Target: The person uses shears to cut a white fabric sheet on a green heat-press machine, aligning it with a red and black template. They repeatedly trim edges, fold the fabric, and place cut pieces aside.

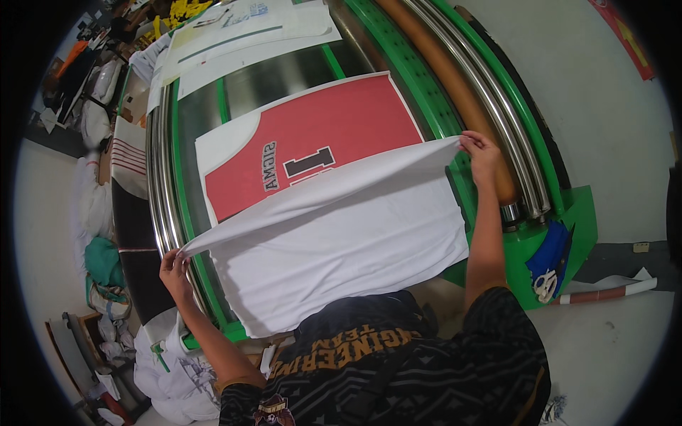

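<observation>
Fabric — white, edge pinched at either end by left hand and right hand — seems held wide for tautness.

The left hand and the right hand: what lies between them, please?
A white cloth, its upper edge stretched from the left hand to the right hand, as the head view shows.

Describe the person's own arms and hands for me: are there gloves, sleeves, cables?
The left hand and right hand are bare, without gloves, and the forearms are uncovered, with no cables visible. The left sleeve and right sleeve are short and black, edged in golden orange; grey patterning shows on the right one.
</observation>
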Motion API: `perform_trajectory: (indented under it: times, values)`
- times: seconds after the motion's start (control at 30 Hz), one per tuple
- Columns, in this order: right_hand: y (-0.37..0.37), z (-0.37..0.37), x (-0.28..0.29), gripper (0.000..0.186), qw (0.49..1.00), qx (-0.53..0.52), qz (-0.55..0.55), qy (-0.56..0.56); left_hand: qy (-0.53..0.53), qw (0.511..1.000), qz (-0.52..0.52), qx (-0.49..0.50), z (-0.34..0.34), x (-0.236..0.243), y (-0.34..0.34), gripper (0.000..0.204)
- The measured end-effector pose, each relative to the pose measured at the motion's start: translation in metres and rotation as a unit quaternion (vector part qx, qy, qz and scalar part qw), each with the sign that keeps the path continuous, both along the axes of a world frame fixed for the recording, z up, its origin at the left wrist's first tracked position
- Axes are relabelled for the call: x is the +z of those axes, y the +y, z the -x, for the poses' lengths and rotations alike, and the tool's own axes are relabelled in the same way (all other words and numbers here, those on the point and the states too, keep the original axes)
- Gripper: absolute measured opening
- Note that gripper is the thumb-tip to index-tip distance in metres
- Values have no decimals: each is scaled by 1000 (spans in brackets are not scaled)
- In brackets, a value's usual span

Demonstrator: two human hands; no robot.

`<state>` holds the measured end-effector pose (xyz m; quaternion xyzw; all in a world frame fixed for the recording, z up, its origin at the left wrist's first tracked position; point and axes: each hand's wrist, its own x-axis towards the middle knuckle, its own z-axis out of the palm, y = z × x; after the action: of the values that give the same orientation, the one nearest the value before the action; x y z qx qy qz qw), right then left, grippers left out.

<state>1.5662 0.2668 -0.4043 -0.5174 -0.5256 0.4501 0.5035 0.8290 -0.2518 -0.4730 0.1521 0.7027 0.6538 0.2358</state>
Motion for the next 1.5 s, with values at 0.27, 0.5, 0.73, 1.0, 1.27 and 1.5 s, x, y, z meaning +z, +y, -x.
perform_trajectory:
  times: [0.27, 0.5, 0.73, 1.0, 1.27, 1.5]
  values:
    - [-58, -59, 129, 19, 988, -88, -128, 8, 104, 982, -155, 14, -3, 105, -22, 15]
    - [-89, -57, 246, 24, 971, -82, -186, 124, 325, 926, -184, -48, 33, 188, -79, 31]
    - [-140, -68, 312, 24, 948, -42, -265, 170, 248, 949, -193, -1, 94, 247, -119, 41]
    - [-166, -77, 331, 22, 944, -41, -300, 131, 289, 896, -301, -150, 130, 240, -139, 71]
    - [-153, -114, 329, 27, 942, -84, -299, 128, 309, 876, -335, -160, 89, 261, -147, 93]
    - [-121, -120, 375, 26, 917, -75, -342, 188, 229, 898, -374, -46, 78, 357, -145, 30]
